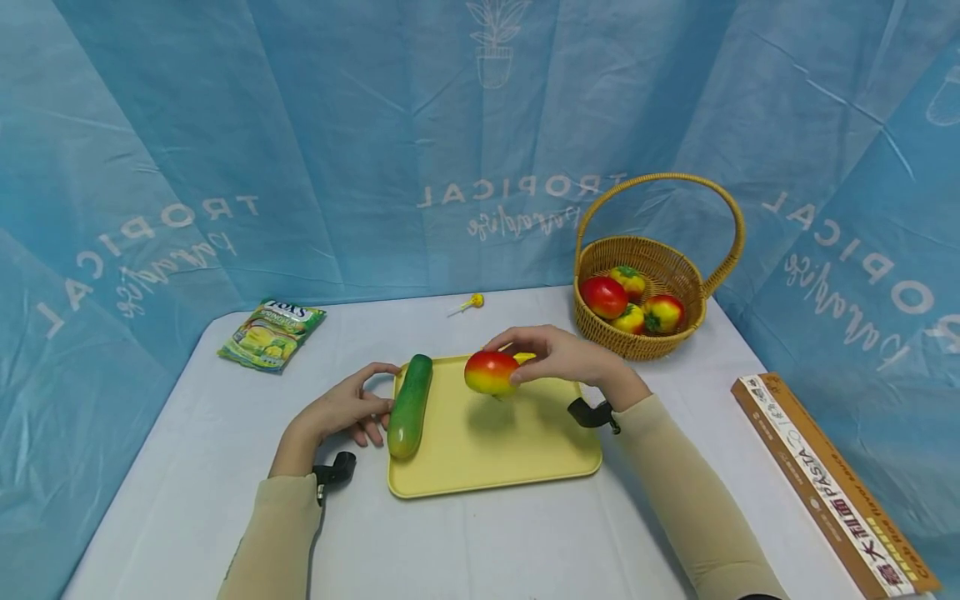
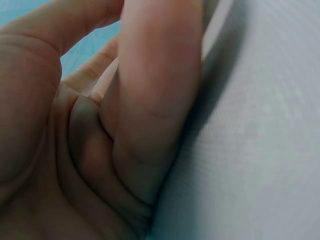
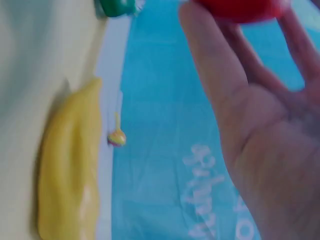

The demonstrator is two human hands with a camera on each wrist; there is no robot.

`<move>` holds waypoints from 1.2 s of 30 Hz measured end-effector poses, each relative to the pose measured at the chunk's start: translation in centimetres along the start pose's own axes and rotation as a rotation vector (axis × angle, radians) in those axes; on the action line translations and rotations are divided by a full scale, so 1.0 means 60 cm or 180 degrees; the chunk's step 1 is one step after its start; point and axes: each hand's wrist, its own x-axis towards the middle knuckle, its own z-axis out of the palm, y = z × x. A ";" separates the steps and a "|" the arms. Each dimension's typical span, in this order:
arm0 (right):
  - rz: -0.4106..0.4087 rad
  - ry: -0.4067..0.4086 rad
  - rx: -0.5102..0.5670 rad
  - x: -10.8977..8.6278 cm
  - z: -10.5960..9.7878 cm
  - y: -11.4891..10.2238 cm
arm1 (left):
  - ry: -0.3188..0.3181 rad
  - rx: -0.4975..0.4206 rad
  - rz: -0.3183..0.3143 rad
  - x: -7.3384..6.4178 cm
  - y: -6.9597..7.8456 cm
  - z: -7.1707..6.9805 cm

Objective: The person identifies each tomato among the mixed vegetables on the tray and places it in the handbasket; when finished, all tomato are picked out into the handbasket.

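My right hand [image 1: 558, 357] holds a red-and-yellow mango [image 1: 489, 372] above the yellow tray [image 1: 517, 467], between thumb and fingers. In the right wrist view only the mango's red underside [image 3: 242, 9] shows. A banana [image 3: 72, 165] lies on the tray, mostly hidden behind the right hand in the head view. Along the tray's left side lies a green cucumber [image 1: 411, 408]. Beside it, my left hand [image 1: 347, 407] is at the tray's left edge with loosely bent fingers, gripping nothing. Whether its fingertips touch the cucumber is unclear. The left wrist view shows bent fingers [image 2: 155, 75] close to the white tabletop.
A wicker basket [image 1: 637, 343] with a tall handle stands at the back right, holding several red and yellow fruits or vegetables. A yellow lollipop [image 1: 476, 301] lies behind the tray. At back left is a green snack bag [image 1: 273, 335]; a long pasta box [image 1: 832, 487] lies at right.
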 end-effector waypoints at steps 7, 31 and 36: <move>0.0091 0.1084 0.0314 -0.035 -0.055 0.002 | 0.0003 0.0004 0.0018 0.001 0.000 -0.001; 0.0183 0.3081 0.0886 -0.118 -0.162 0.062 | 0.0002 -0.0042 -0.0027 -0.001 0.002 0.002; 0.0212 0.3243 0.0958 -0.132 -0.176 0.083 | -0.0014 -0.0037 0.0024 -0.001 0.000 0.001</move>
